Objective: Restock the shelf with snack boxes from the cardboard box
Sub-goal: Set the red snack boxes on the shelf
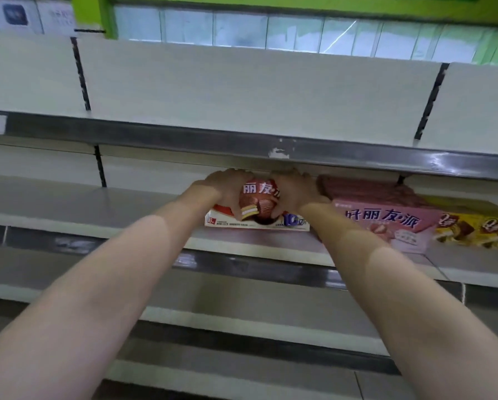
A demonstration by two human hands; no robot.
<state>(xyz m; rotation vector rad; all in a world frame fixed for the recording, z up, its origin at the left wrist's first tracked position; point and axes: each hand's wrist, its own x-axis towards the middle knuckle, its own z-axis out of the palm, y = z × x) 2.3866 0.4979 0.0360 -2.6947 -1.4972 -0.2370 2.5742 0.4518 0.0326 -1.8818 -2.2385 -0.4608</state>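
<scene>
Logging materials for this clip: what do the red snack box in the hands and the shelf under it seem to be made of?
Red snack box: probably glossy printed cardboard, going by its sharp folded edges and bright printing. Shelf: likely painted metal with a matt pale finish; its dark front strip shows glare, so it may be plastic or glossier metal.

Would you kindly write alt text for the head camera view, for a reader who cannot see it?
Both hands, left and right, grip a red snack box on a grey store shelf, setting it left of a pink snack box and a yellow snack box. The shelves above and below look bare.
</scene>
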